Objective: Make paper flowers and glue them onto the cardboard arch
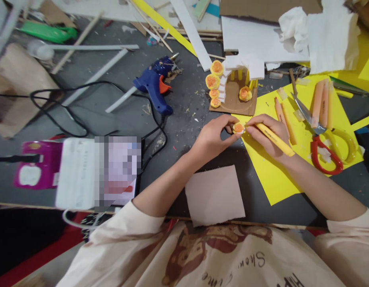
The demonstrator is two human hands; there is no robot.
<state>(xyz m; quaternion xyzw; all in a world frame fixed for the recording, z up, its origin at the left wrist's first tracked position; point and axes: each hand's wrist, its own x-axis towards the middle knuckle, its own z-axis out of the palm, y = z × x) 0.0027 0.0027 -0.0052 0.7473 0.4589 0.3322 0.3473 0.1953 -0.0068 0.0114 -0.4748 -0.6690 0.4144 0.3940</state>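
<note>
Between thumb and fingers, my left hand [216, 133] pinches a small round flower [239, 128], orange in the middle with a yellow rim and some white at its side. A yellow marker [274, 139] is gripped in my right hand [269, 133], its tip at the flower's right edge. Just beyond my hands stands a small cardboard model [238, 95] with white steps and yellow posts. Similar orange and yellow flowers [212, 81] line its left side, and one more flower [245, 94] sits on its base.
Yellow paper [268, 179] lies under my right arm, bearing red-handled scissors [317, 139] and orange markers [322, 103]. A blue glue gun [156, 81] with a black cord rests left of the model. A beige cloth [216, 195] lies near the front edge. A phone [121, 171] is at left.
</note>
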